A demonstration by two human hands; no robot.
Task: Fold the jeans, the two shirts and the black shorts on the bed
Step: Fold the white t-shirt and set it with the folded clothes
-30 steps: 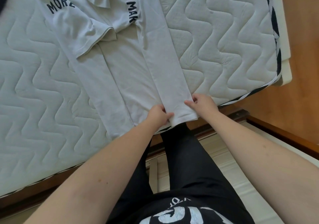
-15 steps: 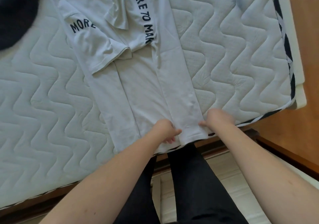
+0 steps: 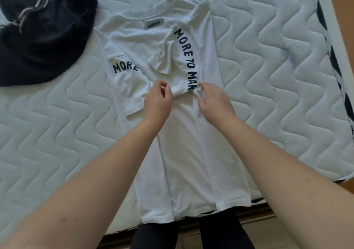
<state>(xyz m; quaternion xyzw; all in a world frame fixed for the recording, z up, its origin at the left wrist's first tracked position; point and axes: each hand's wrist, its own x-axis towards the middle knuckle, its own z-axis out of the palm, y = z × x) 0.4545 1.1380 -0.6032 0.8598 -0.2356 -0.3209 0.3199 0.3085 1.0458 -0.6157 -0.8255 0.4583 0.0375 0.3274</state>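
Both hands moved up shirt; black shorts nearby.

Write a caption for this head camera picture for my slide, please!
Two hands, left hand and right hand, reach the white shirt on the bed.

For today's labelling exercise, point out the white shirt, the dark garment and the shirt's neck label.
white shirt (image 3: 183,153): head view, on its smooth lower body panel.
dark garment (image 3: 44,45): head view, on its crumpled middle.
neck label (image 3: 152,24): head view, on the label's centre.
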